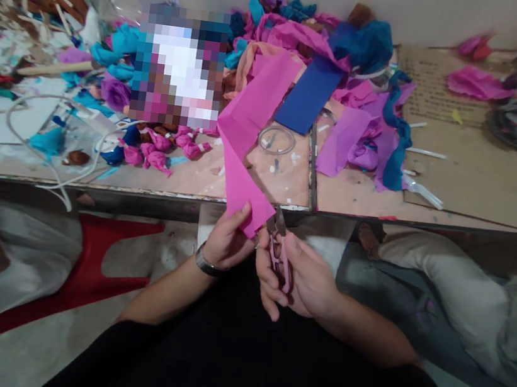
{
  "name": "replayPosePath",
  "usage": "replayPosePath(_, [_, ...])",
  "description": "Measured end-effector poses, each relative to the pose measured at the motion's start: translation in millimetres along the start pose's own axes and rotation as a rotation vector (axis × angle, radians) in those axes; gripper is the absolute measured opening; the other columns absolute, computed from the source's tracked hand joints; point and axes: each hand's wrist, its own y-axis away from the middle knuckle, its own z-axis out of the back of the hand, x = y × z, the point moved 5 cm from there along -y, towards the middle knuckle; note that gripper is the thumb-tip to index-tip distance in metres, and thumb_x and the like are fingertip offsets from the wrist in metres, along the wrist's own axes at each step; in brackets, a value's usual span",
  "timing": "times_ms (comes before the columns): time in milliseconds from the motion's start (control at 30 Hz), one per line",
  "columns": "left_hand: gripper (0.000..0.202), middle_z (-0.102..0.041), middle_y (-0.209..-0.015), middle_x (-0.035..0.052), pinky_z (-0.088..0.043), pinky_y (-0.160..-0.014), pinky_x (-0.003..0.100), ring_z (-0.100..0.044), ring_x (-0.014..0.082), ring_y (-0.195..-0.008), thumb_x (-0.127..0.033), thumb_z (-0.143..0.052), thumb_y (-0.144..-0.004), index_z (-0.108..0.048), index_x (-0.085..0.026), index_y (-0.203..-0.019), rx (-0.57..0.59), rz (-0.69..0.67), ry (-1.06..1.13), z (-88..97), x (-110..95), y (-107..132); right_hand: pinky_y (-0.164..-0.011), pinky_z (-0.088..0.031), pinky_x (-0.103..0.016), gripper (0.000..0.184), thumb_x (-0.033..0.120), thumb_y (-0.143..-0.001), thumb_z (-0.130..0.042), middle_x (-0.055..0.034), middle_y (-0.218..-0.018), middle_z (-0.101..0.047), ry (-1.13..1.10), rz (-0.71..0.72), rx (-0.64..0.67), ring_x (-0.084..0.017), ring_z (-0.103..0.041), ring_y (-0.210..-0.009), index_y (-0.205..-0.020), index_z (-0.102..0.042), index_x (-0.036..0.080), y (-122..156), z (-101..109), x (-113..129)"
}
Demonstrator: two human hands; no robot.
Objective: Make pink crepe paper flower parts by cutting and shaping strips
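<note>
My left hand (228, 239) pinches the lower end of a long pink crepe paper strip (250, 129) that trails up onto the low table (259, 187). My right hand (297, 278) grips small pink-handled snips (277, 247), their blades at the strip's bottom corner, right beside my left thumb. Both hands hover over my lap, just in front of the table's edge. A wristwatch (207, 265) sits on my left wrist.
The table holds heaps of pink, purple and blue crepe paper (348, 91), small twisted pink buds (170, 144), a blue sheet (309, 95), a clear tape ring (276, 139), white cord (33, 132) and cardboard (470, 177). Other people's legs flank me; a red stool (102, 255) stands left.
</note>
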Motion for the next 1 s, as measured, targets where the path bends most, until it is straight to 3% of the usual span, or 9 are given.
replayPosePath(267, [0.048,-0.060,-0.052,-0.0020,-0.046,-0.043,0.020,-0.062,0.0131,-0.043,-0.054,-0.093,-0.076,-0.064,-0.016,-0.075,-0.075,-0.181,0.007,9.0,-3,-2,-0.035,-0.034,-0.014,0.038,0.063,-0.108,-0.050,0.0130,-0.058,-0.045,-0.006,-0.090,-0.041,-0.004,-0.023,-0.035,-0.110,-0.047,0.025,3,-3,4])
replayPosePath(467, [0.052,-0.052,-0.049,-0.0067,-0.035,-0.033,0.016,-0.046,0.0056,-0.034,-0.054,-0.095,-0.073,-0.058,-0.017,-0.073,-0.070,-0.148,0.026,8.6,-6,-3,-0.035,-0.037,-0.016,0.039,0.063,-0.110,-0.043,0.0133,-0.053,-0.044,-0.009,-0.112,0.010,-0.006,-0.027,-0.032,-0.112,-0.048,0.025,5,0,-1])
replayPosePath(633, [0.056,-0.043,-0.041,-0.0083,-0.031,-0.033,0.015,-0.042,0.0051,-0.031,-0.055,-0.097,-0.070,-0.055,-0.017,-0.067,-0.090,-0.149,-0.007,8.7,-4,-4,-0.037,-0.038,-0.017,0.039,0.064,-0.110,-0.042,0.0132,-0.053,-0.044,0.012,-0.084,-0.001,-0.007,-0.028,-0.033,-0.110,-0.048,0.025,5,2,1])
replayPosePath(867, [0.053,-0.051,-0.038,-0.0034,-0.025,-0.036,0.014,-0.039,0.0034,-0.031,-0.056,-0.092,-0.077,-0.061,-0.015,-0.064,-0.067,-0.206,-0.077,7.1,-2,-3,-0.037,-0.037,-0.016,0.037,0.064,-0.110,-0.043,0.0136,-0.053,-0.043,0.019,-0.071,-0.016,-0.007,-0.027,-0.033,-0.109,-0.046,0.026,3,0,3])
replayPosePath(1000, [0.051,-0.058,-0.041,-0.0009,-0.029,-0.038,0.014,-0.039,0.0027,-0.032,-0.054,-0.091,-0.079,-0.062,-0.014,-0.066,-0.100,-0.204,-0.095,9.2,-1,-2,-0.036,-0.032,-0.016,0.038,0.064,-0.110,-0.043,0.0140,-0.052,-0.039,0.033,-0.064,-0.035,-0.007,-0.023,-0.034,-0.108,-0.045,0.026,1,-1,4])
